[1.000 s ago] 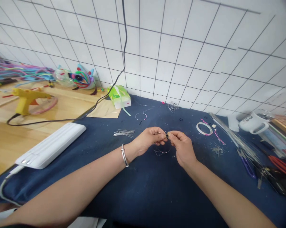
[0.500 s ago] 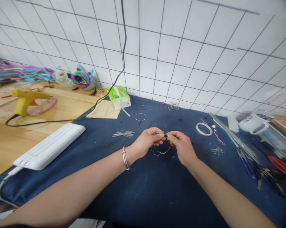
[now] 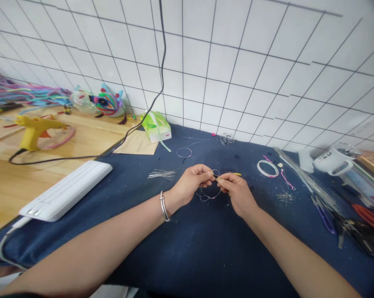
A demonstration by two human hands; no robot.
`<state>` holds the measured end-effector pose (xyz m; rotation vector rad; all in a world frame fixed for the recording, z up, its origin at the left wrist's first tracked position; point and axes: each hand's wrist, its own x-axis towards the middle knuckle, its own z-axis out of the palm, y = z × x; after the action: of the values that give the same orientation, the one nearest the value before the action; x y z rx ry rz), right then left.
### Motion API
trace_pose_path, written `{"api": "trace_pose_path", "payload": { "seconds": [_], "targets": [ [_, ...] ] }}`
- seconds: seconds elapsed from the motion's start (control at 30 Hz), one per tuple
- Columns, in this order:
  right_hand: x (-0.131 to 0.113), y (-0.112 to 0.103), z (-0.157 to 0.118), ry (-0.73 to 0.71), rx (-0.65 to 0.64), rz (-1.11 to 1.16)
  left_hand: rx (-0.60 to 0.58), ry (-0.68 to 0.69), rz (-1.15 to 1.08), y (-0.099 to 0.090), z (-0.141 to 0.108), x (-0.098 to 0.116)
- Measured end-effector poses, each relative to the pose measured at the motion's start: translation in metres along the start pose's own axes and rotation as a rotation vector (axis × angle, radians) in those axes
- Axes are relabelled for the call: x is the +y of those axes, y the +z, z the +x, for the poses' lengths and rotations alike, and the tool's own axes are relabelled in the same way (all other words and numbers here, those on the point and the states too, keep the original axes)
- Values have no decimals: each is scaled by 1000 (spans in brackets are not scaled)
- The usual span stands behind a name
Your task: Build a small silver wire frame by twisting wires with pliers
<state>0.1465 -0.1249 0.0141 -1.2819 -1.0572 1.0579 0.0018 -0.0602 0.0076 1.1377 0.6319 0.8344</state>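
My left hand (image 3: 197,182) pinches a thin wire loop (image 3: 212,197) between thumb and fingertips, with a silver bangle at the wrist. Close beside it, my right hand (image 3: 236,190) is closed in a pinch at the same wire, the fingertips of both hands almost meeting. The loop hangs below the fingers, with finer wire curls at its left. Just behind my right hand's knuckles shows a short yellow piece (image 3: 237,174), mostly hidden. Exactly what lies between the fingertips is too small to make out.
Left of my hands lie cut wires (image 3: 162,174) and another wire ring (image 3: 184,152). A white power bank (image 3: 67,188) and a yellow glue gun (image 3: 31,131) are farther left. On the right are a tape roll (image 3: 267,169), purple-handled pliers (image 3: 325,219) and a white mug (image 3: 332,161).
The dark bit between my fingertips no longer shows there. A yellow piece has come into view behind my right hand. The loop has shifted slightly left; both hands stay nearly in place.
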Motion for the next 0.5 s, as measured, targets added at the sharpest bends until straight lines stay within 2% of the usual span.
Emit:
{"api": "trace_pose_path", "payload": {
  "seconds": [0.1, 0.23, 0.37, 0.5],
  "targets": [
    [-1, 0, 0, -6, -12, -15, -9, -9, 0, -1, 0, 1],
    [-5, -3, 0, -14, -29, -73, -83, -36, 31, -3, 1, 3],
    [-10, -6, 1, -98, -5, -215, -153, -50, 96, -4, 2, 2],
    [-12, -11, 4, -139, -22, -351, -168, -45, 127, -3, 1, 0]
  ]
}}
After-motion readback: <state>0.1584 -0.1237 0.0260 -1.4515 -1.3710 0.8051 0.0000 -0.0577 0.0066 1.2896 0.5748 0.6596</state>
